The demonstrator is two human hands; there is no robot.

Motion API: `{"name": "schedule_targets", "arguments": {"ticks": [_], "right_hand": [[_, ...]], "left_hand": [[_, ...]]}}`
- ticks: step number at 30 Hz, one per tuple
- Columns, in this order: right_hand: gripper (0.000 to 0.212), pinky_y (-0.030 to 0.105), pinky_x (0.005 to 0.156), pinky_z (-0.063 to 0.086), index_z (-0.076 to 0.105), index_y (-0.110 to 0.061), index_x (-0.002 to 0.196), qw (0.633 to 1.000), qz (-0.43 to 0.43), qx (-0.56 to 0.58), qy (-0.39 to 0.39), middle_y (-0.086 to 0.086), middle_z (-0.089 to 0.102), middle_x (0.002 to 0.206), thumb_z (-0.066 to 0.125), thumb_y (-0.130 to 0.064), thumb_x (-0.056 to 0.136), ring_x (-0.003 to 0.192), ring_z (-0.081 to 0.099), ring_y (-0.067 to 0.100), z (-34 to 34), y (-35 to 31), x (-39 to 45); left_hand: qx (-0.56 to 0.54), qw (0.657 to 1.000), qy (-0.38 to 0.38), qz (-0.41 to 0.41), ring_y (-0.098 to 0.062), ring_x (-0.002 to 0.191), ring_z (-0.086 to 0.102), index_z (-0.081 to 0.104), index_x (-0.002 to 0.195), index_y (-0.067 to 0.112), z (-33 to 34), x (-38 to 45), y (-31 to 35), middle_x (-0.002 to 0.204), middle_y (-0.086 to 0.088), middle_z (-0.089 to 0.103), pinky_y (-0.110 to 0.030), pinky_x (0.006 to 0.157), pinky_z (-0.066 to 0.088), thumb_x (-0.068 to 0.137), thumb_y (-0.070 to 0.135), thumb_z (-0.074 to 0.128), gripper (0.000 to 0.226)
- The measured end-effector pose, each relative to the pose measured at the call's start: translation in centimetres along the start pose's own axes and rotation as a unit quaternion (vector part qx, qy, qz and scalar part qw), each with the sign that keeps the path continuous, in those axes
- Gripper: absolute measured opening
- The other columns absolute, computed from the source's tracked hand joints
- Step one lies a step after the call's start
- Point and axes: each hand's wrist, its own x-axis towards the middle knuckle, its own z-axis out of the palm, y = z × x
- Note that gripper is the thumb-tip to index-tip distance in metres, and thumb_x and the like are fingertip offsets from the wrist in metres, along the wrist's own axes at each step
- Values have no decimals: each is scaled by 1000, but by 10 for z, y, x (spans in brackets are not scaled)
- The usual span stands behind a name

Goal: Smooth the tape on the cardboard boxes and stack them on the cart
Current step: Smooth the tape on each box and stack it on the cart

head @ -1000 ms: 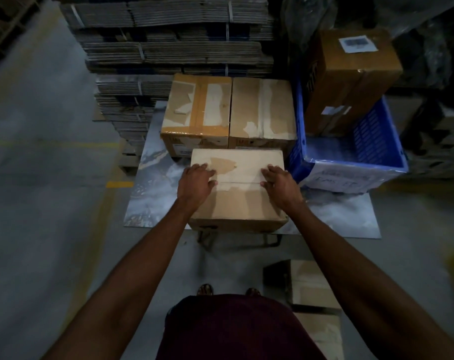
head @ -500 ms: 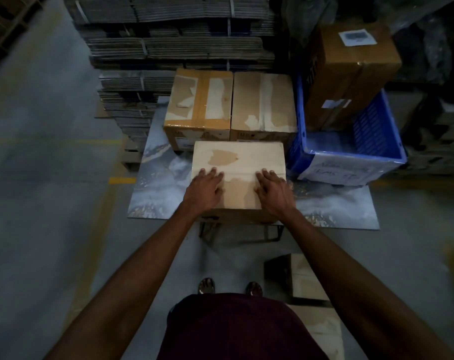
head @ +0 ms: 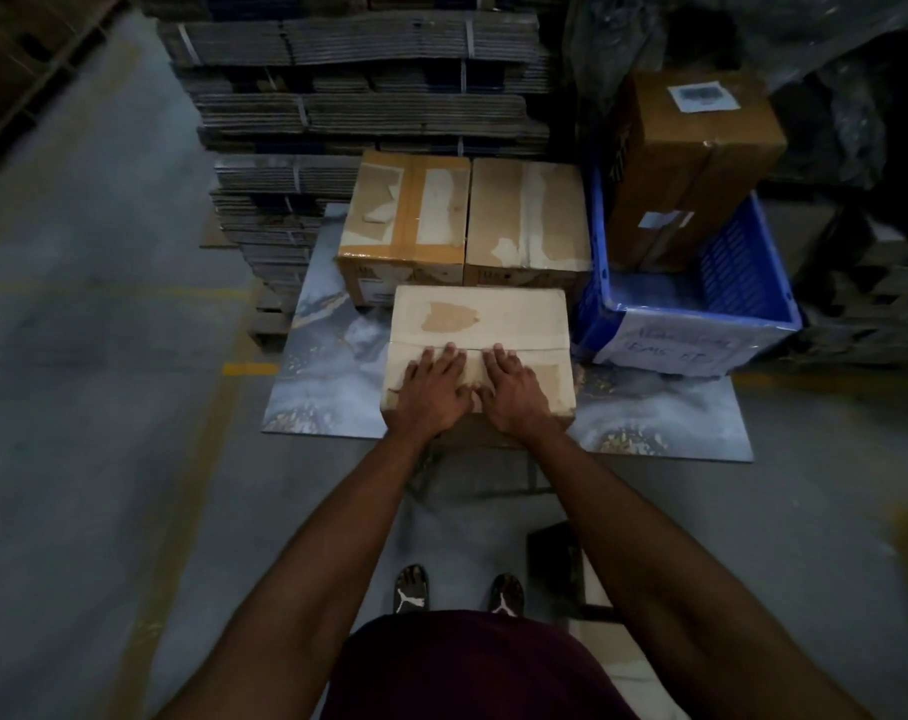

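A pale cardboard box stands at the front of the marbled cart platform, its taped seam running across the top. My left hand and my right hand lie flat side by side on the near half of its top, fingers straight and reaching the seam. Behind it sit two more taped boxes, one with orange tape and a plainer one, touching each other.
A blue plastic crate holding a tall brown box sits on the platform's right. Bundles of flattened cardboard are stacked behind. More boxes stand on the floor by my right foot. Grey concrete floor spreads to the left.
Both hands slid from the box's outer edges inward and toward me, and now lie next to each other at the middle of the top.
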Motion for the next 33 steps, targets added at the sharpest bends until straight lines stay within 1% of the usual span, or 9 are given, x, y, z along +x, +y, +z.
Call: {"name": "schedule_targets", "arguments": {"ticks": [7, 11, 15, 19, 21, 24, 25, 29, 33], "right_hand": [[67, 46, 123, 22, 24, -14, 161, 999, -38, -4, 3, 9, 16, 169, 52, -30, 102, 155, 16, 31, -4, 0, -6], [68, 46, 125, 9, 12, -16, 163, 1000, -18, -9, 11, 4, 3, 171, 45, -31, 106, 157, 4, 26, 13, -2, -24], [64, 44, 125, 4, 9, -19, 164, 1000, -16, -12, 7, 1, 0, 171, 37, -34, 108, 158, 0, 23, 16, -2, -24], [61, 46, 125, 8, 12, -20, 164, 1000, -17, -16, -1, 1, 3, 171, 37, -31, 109, 157, 3, 25, 9, -1, -22], [60, 48, 124, 13, 21, -20, 162, 1000, -7, -8, 20, 2, 12, 171, 43, -29, 106, 157, 10, 26, 8, -3, -26], [57, 47, 123, 19, 32, -20, 159, 999, -1, -4, 50, 4, 22, 168, 45, -26, 104, 155, 19, 27, 15, -3, -38], [56, 47, 123, 18, 32, -19, 159, 999, -2, -3, 52, 5, 23, 168, 44, -25, 105, 155, 19, 27, 18, -3, -42], [54, 45, 124, 13, 29, -20, 160, 999, -2, 14, 47, 3, 19, 169, 39, -27, 108, 156, 14, 26, 24, -2, -47], [54, 45, 124, 10, 25, -21, 161, 999, -10, 13, 32, 3, 15, 170, 37, -28, 109, 157, 11, 26, 17, 0, -45]], "left_hand": [[-2, 999, -16, 31, -29, 154, 10, 17, 160, 27, -7, -7, 6, 168, 4, 10, -50, 122, 13, 103, 49, 37, 64], [2, 1000, -7, 25, -25, 155, 1, 9, 161, 29, 12, -19, 7, 168, 8, 2, -47, 123, 4, 103, 47, 35, 66], [5, 1000, -7, 27, -23, 155, -2, 5, 161, 31, 13, -18, 4, 168, 9, -1, -46, 123, 0, 105, 44, 32, 63], [20, 999, 6, 37, -22, 155, 1, 7, 161, 29, 11, -20, 4, 168, 7, 2, -46, 123, 1, 106, 45, 30, 61], [39, 998, 38, 44, -23, 155, 7, 13, 161, 26, 14, -25, 7, 168, 2, 8, -43, 124, 4, 106, 41, 33, 60], [12, 998, 49, 36, -25, 154, 13, 18, 160, 24, 26, -34, 14, 168, -1, 12, -40, 122, 13, 106, 33, 36, 58], [0, 998, 48, 31, -26, 154, 13, 18, 160, 25, 30, -37, 16, 168, -1, 11, -40, 122, 14, 106, 32, 36, 58], [-49, 998, 46, 10, -22, 155, 7, 15, 160, 30, 37, -37, 15, 168, 3, 7, -36, 123, 5, 108, 33, 32, 55], [-70, 996, 50, 38, -25, 154, 12, 22, 159, 27, 31, -33, 9, 167, -1, 14, -38, 123, 8, 108, 32, 33, 52]]}}
